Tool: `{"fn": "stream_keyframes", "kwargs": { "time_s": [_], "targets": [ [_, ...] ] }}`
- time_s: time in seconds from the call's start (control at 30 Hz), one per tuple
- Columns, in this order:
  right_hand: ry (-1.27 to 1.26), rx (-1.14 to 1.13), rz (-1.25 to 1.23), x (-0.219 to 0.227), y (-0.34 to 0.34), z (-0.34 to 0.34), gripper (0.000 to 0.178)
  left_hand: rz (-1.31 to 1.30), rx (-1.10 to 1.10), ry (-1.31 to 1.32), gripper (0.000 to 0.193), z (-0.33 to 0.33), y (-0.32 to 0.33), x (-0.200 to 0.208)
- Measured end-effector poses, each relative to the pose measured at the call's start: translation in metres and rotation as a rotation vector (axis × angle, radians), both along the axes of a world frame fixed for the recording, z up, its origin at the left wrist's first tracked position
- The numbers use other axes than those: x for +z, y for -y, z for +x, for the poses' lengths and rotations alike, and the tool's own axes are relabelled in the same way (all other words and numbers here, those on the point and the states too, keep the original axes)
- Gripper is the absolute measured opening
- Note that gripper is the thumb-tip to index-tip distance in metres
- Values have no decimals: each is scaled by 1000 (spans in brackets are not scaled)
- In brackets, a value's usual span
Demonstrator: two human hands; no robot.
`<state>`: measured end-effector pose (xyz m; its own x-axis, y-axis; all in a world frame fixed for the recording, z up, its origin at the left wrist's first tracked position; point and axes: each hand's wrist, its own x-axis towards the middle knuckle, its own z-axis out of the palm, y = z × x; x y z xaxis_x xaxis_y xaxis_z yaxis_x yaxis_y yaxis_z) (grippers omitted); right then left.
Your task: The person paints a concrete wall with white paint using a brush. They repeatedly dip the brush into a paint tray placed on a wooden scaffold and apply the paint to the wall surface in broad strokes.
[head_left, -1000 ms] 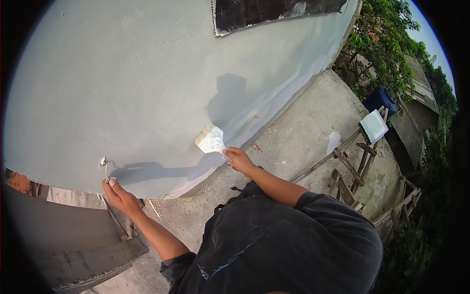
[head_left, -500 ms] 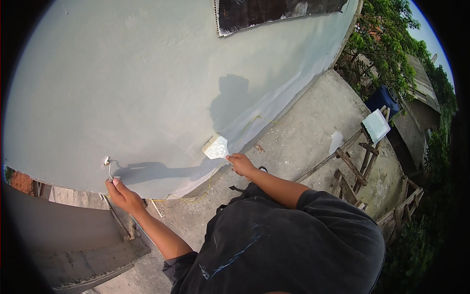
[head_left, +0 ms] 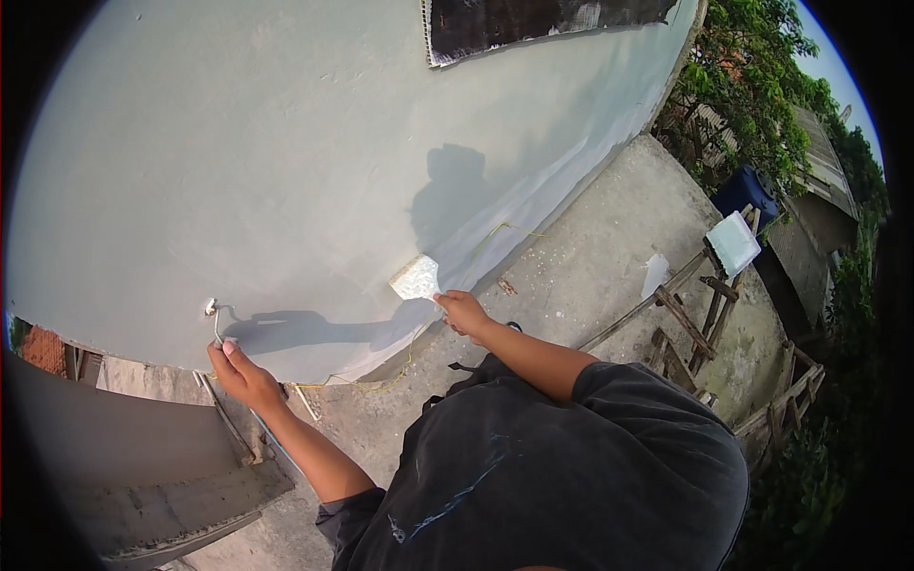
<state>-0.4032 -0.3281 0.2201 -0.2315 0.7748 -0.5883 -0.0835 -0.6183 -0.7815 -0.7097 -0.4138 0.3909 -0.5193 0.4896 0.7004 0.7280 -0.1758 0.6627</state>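
Note:
My right hand [head_left: 465,314] is closed around the handle of a wide paintbrush [head_left: 417,278], whose head is coated in white paint. The bristle end lies against or very close to the pale grey wall [head_left: 238,143], low down near its base. On the left, my left hand [head_left: 243,374] pinches the lower end of a thin white cable [head_left: 218,325]. That cable comes out of a small hole in the wall, and its gripped end is hidden by the fingers. Shadows of my arm and head fall on the wall between both hands.
A dark panel [head_left: 552,21] is on the wall above. A thin yellow cord [head_left: 409,360] runs along the wall's base. To the right, a white-smeared square container [head_left: 733,244] sits by wooden frames [head_left: 700,328] on the concrete floor [head_left: 590,228], near a blue barrel [head_left: 747,193].
The paintbrush has shifted slightly up and left along the wall, with my right hand following. My left hand stays almost still, holding the cable.

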Motion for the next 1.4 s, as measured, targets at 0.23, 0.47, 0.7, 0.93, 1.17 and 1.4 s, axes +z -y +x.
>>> {"fn": "stream_keyframes", "kwargs": {
  "time_s": [0.23, 0.47, 0.7, 0.93, 1.17, 1.4],
  "targets": [
    [12, 75, 30, 8, 11, 7, 25, -42, 7, -7, 29, -5, 2, -4],
    [-25, 29, 29, 11, -25, 14, 19, -43, -5, -31, 29, -5, 3, -2],
    [56, -2, 20, 1, -25, 52, 18, -17, 14, -17, 31, -1, 0, -1],
    [-33, -21, 79, 34, -41, 52, 21, -21, 2, -2, 31, -4, 3, -2],
    [83, 5, -9, 13, -26, 58, 17, -32, 3, 11, 30, -1, 0, -3],
    [-137, -31, 175, 69, -31, 52, 19, -26, 1, -16, 30, -5, 4, -2]
  ]
}}
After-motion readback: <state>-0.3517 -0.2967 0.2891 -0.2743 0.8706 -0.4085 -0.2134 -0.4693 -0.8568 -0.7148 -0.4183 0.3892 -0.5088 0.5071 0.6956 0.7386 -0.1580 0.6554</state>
